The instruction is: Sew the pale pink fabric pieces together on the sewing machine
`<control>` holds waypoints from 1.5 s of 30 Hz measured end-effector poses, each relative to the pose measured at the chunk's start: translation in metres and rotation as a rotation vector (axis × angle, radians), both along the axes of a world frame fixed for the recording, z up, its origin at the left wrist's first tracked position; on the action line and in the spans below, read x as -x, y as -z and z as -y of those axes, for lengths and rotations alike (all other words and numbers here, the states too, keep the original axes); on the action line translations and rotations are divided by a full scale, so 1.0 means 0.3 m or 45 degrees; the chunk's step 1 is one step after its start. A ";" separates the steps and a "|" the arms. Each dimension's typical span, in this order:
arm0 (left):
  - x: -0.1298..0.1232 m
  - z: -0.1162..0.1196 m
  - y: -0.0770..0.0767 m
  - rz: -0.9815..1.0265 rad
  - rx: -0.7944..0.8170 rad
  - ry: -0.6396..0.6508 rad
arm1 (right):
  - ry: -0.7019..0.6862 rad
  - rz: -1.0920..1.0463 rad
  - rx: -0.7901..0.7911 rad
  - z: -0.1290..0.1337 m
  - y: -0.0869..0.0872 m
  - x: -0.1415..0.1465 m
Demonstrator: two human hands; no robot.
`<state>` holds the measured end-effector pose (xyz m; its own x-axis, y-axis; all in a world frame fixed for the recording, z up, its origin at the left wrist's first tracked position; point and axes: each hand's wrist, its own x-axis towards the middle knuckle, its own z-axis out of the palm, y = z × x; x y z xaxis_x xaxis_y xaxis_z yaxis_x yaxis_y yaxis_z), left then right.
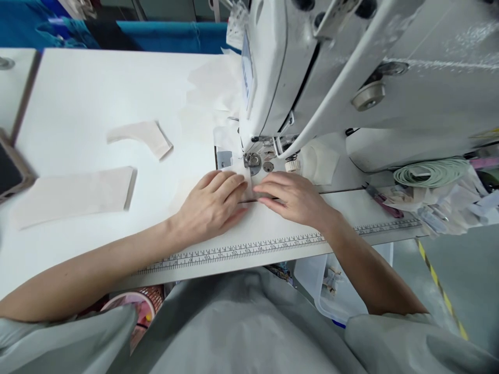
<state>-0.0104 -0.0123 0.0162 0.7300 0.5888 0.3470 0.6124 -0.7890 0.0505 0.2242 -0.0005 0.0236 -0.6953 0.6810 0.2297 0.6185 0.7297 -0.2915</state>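
A small piece of pale fabric (245, 179) lies under the presser foot (252, 160) of a white sewing machine (268, 72). My left hand (214, 202) rests palm down on this fabric, fingers laid out towards the needle area and the thumb apart. From the other side, my right hand (290, 200) reaches to the fabric's right edge. Its fingers are stretched out, with a gap between them and the thumb, and nothing shows in its grasp. What lies beneath the left palm is hidden.
Cut fabric pieces, one curved (142, 136) and one long (78, 196), lie on the table at left. A ruler strip (234, 253) runs along the front edge. Snips (384, 201), coiled green tape (431, 172) and scraps are at right. A plastic bin (346, 285) stands below.
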 end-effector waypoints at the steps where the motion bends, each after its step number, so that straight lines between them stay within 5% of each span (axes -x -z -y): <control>1: 0.001 0.009 -0.005 0.006 -0.008 0.037 | -0.044 0.021 -0.011 0.002 -0.001 -0.002; 14: 0.000 0.008 0.004 -0.029 -0.056 0.079 | -0.110 0.233 -0.234 -0.005 0.017 0.018; 29: 0.000 -0.011 0.009 -0.029 -0.204 0.087 | 0.008 -0.027 -0.236 0.015 0.045 0.014; 45: 0.000 -0.022 0.023 0.112 -0.178 0.137 | -0.147 0.025 -0.379 0.039 0.031 -0.007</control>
